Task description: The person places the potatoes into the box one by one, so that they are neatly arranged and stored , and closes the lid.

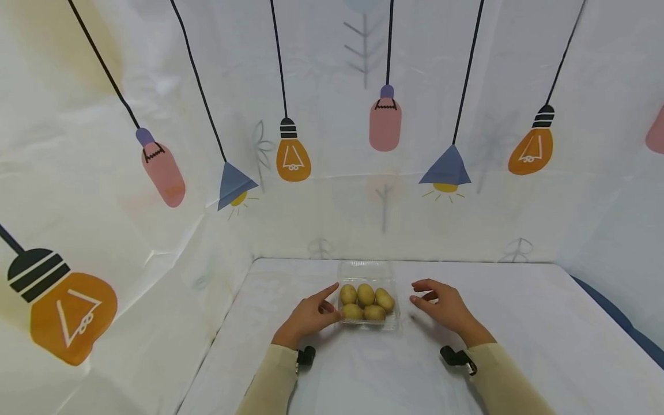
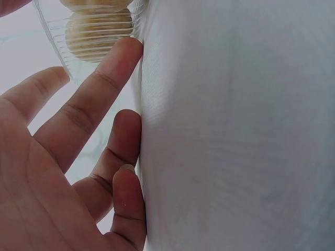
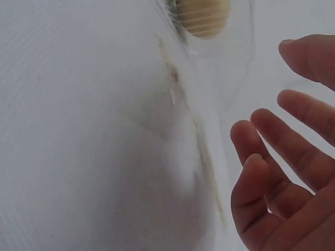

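A clear plastic clamshell box point(image 1: 392, 323) stands on the white table, its lid point(image 1: 366, 268) folded back at the far side. Several small yellow potatoes point(image 1: 365, 295) lie in it in two rows. My left hand point(image 1: 310, 316) is at the box's left side, thumb and index finger spread; in the left wrist view a fingertip overlaps the ribbed wall point(image 2: 57, 31), with a potato point(image 2: 99, 34) behind it. To the right of the box and apart from it, my right hand point(image 1: 447, 309) hovers with loosely bent fingers, holding nothing. The right wrist view shows a potato point(image 3: 204, 16) through the plastic.
The white-covered table point(image 1: 394, 374) runs back to a pale sheet wall point(image 1: 332, 219) printed with hanging lamps. Another sheet point(image 1: 129, 230) rises along the left edge. Dark wrist devices point(image 1: 306, 356) sit at both cuffs. A blue strip point(image 1: 617, 314) lies beyond the right edge.
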A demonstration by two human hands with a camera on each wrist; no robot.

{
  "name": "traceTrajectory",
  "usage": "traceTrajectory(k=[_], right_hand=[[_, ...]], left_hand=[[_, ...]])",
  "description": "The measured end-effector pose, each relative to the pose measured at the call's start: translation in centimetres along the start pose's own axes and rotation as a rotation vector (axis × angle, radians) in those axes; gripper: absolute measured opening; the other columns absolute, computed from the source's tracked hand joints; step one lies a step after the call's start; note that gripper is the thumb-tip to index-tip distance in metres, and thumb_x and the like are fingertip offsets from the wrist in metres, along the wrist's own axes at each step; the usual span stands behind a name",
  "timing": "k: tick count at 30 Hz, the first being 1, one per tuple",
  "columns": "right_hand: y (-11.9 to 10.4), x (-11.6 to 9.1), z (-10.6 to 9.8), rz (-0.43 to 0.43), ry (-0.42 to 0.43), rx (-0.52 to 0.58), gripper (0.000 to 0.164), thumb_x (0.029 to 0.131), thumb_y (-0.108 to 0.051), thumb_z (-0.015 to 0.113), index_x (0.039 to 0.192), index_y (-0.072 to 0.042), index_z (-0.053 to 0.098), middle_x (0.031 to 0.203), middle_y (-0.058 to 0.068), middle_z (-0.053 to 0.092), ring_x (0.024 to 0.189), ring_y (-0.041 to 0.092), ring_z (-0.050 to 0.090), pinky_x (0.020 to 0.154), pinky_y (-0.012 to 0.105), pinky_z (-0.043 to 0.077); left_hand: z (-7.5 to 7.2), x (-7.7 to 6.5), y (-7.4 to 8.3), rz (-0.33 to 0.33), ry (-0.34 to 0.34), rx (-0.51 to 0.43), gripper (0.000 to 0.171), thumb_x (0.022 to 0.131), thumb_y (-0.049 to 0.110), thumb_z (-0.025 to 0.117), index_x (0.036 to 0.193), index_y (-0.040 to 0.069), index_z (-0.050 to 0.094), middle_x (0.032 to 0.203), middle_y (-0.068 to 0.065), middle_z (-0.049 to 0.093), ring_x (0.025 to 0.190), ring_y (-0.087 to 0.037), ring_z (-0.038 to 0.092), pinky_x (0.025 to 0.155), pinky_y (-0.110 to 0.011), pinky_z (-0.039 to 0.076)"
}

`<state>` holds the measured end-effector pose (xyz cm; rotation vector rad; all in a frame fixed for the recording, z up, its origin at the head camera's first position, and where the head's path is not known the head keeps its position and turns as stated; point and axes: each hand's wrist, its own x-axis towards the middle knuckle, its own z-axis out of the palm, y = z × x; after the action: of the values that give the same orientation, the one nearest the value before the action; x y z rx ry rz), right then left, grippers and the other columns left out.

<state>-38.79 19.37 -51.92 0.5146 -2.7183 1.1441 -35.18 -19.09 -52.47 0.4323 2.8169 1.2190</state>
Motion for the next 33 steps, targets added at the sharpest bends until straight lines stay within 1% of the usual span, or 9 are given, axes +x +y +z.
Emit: traceTrajectory(k=[6, 9, 12, 16, 20, 23, 27, 30, 33], right_hand=[[0.3, -0.2, 0.1, 0.037, 0.006, 0.014, 0.048, 0.098, -0.04, 0.078, 0.135, -0.012, 0.069, 0.128, 0.005, 0.071, 0.107, 0.027, 0.07, 0.086, 0.048, 0.057], [0.4, -0.2, 0.2, 0.052, 0.0, 0.012, 0.046, 0.098, -0.037, 0.078, 0.135, -0.013, 0.068, 0.129, 0.006, 0.071, 0.108, 0.027, 0.07, 0.086, 0.048, 0.058], [0.5, -0.2, 0.4, 0.05, -0.004, 0.013, 0.044, 0.099, -0.036, 0.078, 0.135, -0.012, 0.069, 0.129, 0.007, 0.071, 0.107, 0.027, 0.07, 0.085, 0.047, 0.058], [0.5, 0.2, 0.5, 0.021, -0.023, 0.024, 0.043, 0.097, -0.035, 0.079, 0.132, -0.01, 0.07, 0.126, 0.007, 0.071, 0.102, 0.024, 0.071, 0.082, 0.042, 0.057], [0.6, 1.0, 0.5, -0.023, -0.058, 0.006, 0.043, 0.098, -0.034, 0.079, 0.131, -0.008, 0.069, 0.125, 0.008, 0.072, 0.099, 0.023, 0.071, 0.077, 0.038, 0.057], [0.8, 1.8, 0.4, -0.021, -0.074, -0.024, 0.044, 0.1, -0.035, 0.076, 0.134, -0.008, 0.067, 0.122, 0.009, 0.073, 0.098, 0.023, 0.072, 0.076, 0.037, 0.057], [0.7, 2.9, 0.4, -0.015, -0.094, -0.058, 0.043, 0.104, -0.034, 0.071, 0.137, -0.006, 0.065, 0.119, 0.011, 0.073, 0.097, 0.026, 0.072, 0.078, 0.041, 0.058], [0.5, 3.8, 0.4, -0.036, -0.102, -0.088, 0.041, 0.107, -0.031, 0.066, 0.137, -0.003, 0.064, 0.118, 0.014, 0.073, 0.098, 0.03, 0.072, 0.081, 0.047, 0.058], [0.2, 4.7, 0.5, -0.032, -0.108, -0.097, 0.039, 0.109, -0.028, 0.062, 0.137, -0.001, 0.064, 0.117, 0.014, 0.072, 0.098, 0.03, 0.071, 0.083, 0.048, 0.057]], left_hand=[[-0.3, -0.2, -0.1, -0.014, 0.004, 0.008, 0.086, 0.091, 0.059, 0.073, 0.165, 0.031, 0.041, 0.104, 0.005, 0.07, 0.097, -0.017, 0.063, 0.085, -0.046, 0.052], [-0.4, -0.2, -0.2, -0.011, 0.002, 0.009, 0.085, 0.092, 0.059, 0.073, 0.165, 0.03, 0.041, 0.104, 0.005, 0.07, 0.097, -0.017, 0.063, 0.085, -0.046, 0.052], [-0.5, -0.2, -0.2, -0.007, 0.0, 0.01, 0.085, 0.092, 0.059, 0.072, 0.165, 0.03, 0.04, 0.104, 0.005, 0.07, 0.096, -0.016, 0.063, 0.085, -0.045, 0.052], [-0.5, -0.2, -0.2, -0.002, 0.001, 0.01, 0.085, 0.092, 0.059, 0.072, 0.165, 0.029, 0.04, 0.104, 0.006, 0.07, 0.095, -0.016, 0.063, 0.084, -0.044, 0.052], [-0.5, -0.2, -0.3, -0.005, 0.003, 0.002, 0.085, 0.092, 0.059, 0.073, 0.165, 0.03, 0.041, 0.104, 0.006, 0.069, 0.095, -0.016, 0.063, 0.083, -0.044, 0.052], [-0.4, -0.1, -0.4, -0.014, -0.003, 0.007, 0.084, 0.092, 0.059, 0.073, 0.165, 0.032, 0.04, 0.106, 0.007, 0.069, 0.096, -0.015, 0.063, 0.084, -0.044, 0.052], [-0.1, 0.1, -0.3, -0.022, -0.015, 0.01, 0.082, 0.093, 0.057, 0.071, 0.165, 0.033, 0.04, 0.107, 0.008, 0.069, 0.096, -0.013, 0.064, 0.086, -0.044, 0.052], [0.0, 0.1, -0.2, -0.024, -0.017, -0.001, 0.082, 0.092, 0.055, 0.072, 0.165, 0.033, 0.04, 0.106, 0.008, 0.069, 0.096, -0.013, 0.064, 0.086, -0.044, 0.052], [0.0, -0.1, 0.0, -0.023, -0.014, -0.007, 0.082, 0.092, 0.055, 0.073, 0.165, 0.033, 0.041, 0.105, 0.009, 0.069, 0.095, -0.014, 0.064, 0.086, -0.044, 0.051]])
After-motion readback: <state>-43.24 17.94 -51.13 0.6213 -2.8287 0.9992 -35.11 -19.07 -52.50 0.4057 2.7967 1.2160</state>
